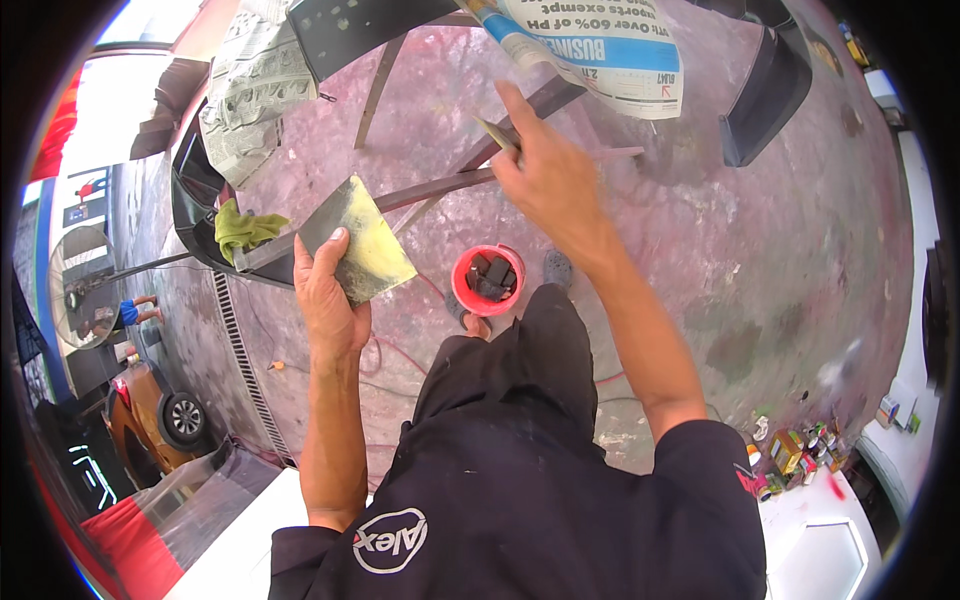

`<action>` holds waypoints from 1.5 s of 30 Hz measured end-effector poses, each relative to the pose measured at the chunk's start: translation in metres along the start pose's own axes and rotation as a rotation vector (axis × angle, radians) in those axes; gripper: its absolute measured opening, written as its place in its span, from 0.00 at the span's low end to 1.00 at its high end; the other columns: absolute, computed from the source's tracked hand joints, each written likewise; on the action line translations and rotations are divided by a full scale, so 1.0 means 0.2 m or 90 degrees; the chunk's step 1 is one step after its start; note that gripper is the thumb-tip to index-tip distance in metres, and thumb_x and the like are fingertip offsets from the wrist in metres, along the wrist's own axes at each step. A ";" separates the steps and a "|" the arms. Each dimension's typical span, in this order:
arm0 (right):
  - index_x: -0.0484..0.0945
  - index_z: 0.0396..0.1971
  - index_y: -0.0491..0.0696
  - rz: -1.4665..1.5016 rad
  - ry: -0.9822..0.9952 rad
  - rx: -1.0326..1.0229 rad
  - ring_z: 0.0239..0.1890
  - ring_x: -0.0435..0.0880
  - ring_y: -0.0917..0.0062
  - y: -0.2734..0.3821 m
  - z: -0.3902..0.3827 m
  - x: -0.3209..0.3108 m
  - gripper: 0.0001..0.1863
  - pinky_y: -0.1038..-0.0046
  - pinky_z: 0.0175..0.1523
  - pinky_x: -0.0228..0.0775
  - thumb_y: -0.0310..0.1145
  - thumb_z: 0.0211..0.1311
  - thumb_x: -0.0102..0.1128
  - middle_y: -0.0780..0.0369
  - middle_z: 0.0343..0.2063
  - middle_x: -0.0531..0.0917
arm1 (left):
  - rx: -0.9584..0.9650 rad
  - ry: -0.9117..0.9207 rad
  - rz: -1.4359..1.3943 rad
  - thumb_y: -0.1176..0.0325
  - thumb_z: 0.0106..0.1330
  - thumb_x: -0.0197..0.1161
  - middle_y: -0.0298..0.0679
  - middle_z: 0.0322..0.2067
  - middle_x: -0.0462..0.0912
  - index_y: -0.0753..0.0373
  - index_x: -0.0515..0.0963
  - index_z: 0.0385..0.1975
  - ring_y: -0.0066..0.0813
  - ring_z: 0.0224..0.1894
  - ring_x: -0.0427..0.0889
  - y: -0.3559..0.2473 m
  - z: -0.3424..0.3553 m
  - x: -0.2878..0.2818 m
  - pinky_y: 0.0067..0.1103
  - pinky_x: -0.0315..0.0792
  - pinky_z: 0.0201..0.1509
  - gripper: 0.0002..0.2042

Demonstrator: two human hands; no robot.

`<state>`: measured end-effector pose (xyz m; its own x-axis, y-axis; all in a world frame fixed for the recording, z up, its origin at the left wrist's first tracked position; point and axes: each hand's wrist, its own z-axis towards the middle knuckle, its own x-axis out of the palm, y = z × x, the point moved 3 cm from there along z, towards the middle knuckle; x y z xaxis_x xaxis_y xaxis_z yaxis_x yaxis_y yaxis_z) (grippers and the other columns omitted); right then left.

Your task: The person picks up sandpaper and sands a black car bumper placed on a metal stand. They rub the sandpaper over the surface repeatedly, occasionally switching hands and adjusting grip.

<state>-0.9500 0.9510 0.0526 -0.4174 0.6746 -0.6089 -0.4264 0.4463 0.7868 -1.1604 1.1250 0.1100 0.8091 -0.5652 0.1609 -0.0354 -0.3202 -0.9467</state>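
My left hand (333, 295) grips a flat, square mixing board (372, 232) by its near left side, thumb on top. Pale yellow-green putty is smeared over the board's right half, while its left part is dark grey. To the right and farther off, my right hand (548, 175) is raised, pinching a thin flat putty spreader (495, 132) that points left. Its index finger stretches away from me, and the fingers underneath are partly hidden. The spreader is apart from the board.
A red bucket (463, 268) holding dark blocks stands by my feet. Beyond are a metal stand (440, 187), black panels (768, 95) and newspaper masking (262, 95). A green cloth (243, 228) hangs at left. Several cans and boxes (795, 455) sit at lower right.
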 end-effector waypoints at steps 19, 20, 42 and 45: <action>0.64 0.76 0.45 0.091 -0.087 0.009 0.46 0.88 0.47 0.20 0.32 0.63 0.40 0.51 0.53 0.78 0.31 0.61 0.61 0.45 0.42 0.87 | -0.030 -0.031 0.025 0.76 0.76 0.58 0.40 0.54 0.85 0.65 0.72 0.68 0.31 0.53 0.88 0.00 -0.14 -0.60 0.30 0.84 0.58 0.21; 0.68 0.74 0.43 0.166 -0.110 0.031 0.46 0.88 0.48 0.18 0.28 0.63 0.38 0.51 0.54 0.78 0.31 0.61 0.62 0.45 0.42 0.87 | -0.030 -0.029 0.026 0.76 0.76 0.58 0.40 0.54 0.85 0.65 0.72 0.68 0.31 0.53 0.88 -0.01 -0.13 -0.58 0.30 0.84 0.58 0.21; 0.82 0.58 0.45 0.892 -0.266 0.424 0.55 0.85 0.77 0.10 -0.53 0.59 0.17 0.69 0.64 0.76 0.30 0.73 0.69 0.65 0.51 0.87 | -0.126 0.002 -0.122 0.75 0.75 0.59 0.37 0.52 0.85 0.62 0.74 0.63 0.30 0.51 0.88 0.20 -0.01 -0.51 0.32 0.84 0.57 0.17; 0.81 0.59 0.44 0.913 -0.294 0.388 0.56 0.85 0.77 0.15 -0.58 0.62 0.17 0.70 0.64 0.76 0.31 0.75 0.67 0.65 0.53 0.87 | -0.141 -0.010 -0.127 0.74 0.75 0.60 0.37 0.51 0.85 0.63 0.74 0.61 0.31 0.51 0.87 0.21 -0.02 -0.56 0.33 0.84 0.57 0.16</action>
<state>-1.1077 0.9802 -0.0105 0.1407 0.7784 0.6118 0.4893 -0.5919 0.6405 -1.2547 1.1727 0.0536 0.8220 -0.4630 0.3317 -0.0007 -0.5833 -0.8123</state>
